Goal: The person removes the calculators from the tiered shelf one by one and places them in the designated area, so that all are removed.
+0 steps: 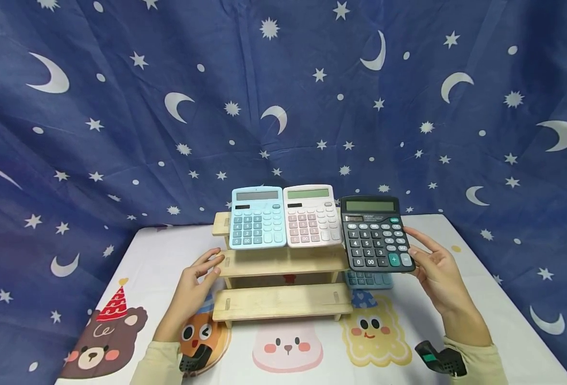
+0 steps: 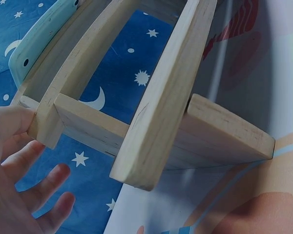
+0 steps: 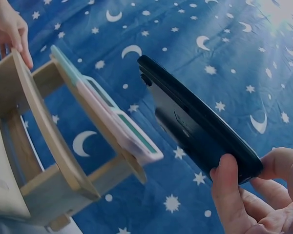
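Note:
My right hand (image 1: 439, 275) pinches the right edge of a black calculator (image 1: 377, 232), its keys facing me. The right wrist view shows this calculator (image 3: 190, 122) edge-on, held off the rack. On the top tier of a stepped wooden rack (image 1: 283, 300), a light blue calculator (image 1: 258, 216) and a white one with pink keys (image 1: 312, 216) lean side by side. My left hand (image 1: 194, 289) holds the left end of the middle tier; in the left wrist view its other fingers (image 2: 53, 183) are spread.
Behind the black calculator, a blue calculator (image 1: 370, 280) is partly hidden at the rack's right side. A white cloth with cartoon animals (image 1: 288, 347) covers the table. A blue curtain with moons and stars (image 1: 283, 96) hangs behind.

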A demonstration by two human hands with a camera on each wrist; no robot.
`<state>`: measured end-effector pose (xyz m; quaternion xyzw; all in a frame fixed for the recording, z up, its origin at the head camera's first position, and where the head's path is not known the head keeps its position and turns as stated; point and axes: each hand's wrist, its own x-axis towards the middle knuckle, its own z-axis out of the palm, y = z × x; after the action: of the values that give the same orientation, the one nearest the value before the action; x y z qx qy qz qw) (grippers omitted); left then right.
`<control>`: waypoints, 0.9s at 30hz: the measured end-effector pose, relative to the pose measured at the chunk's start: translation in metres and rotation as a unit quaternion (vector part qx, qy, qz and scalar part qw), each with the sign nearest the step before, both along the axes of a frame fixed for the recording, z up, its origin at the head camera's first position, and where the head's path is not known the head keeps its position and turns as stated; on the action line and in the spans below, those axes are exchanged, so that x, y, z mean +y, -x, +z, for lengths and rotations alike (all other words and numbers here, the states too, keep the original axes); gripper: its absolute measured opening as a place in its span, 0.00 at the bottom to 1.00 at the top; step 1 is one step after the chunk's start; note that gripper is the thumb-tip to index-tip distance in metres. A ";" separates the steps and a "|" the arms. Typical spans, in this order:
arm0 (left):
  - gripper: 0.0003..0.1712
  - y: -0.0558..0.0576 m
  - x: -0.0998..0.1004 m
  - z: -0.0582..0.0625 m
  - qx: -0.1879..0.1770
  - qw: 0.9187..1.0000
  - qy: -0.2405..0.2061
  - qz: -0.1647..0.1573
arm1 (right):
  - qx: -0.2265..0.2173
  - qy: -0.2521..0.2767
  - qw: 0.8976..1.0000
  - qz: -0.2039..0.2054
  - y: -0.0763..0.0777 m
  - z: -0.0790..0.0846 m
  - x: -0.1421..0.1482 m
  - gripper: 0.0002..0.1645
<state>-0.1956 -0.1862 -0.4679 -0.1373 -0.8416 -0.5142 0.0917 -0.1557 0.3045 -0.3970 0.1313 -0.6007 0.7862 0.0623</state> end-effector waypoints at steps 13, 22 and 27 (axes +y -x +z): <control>0.21 0.000 0.000 0.001 -0.001 1.000 0.003 0.000 | -0.007 0.039 0.998 -0.049 0.004 -0.006 0.020 0.23; 0.21 0.000 0.000 -0.002 0.000 1.000 0.000 0.000 | -0.051 0.056 0.991 -0.106 0.010 -0.018 0.035 0.21; 0.21 0.001 -0.001 -0.002 -0.001 1.000 -0.004 -0.001 | -0.087 0.064 0.986 -0.124 0.016 -0.022 0.044 0.21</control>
<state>-0.1962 -0.1868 -0.4694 -0.1372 -0.8394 -0.5181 0.0905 -0.1715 0.3487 -0.4195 -0.0178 -0.5640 0.8175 0.1153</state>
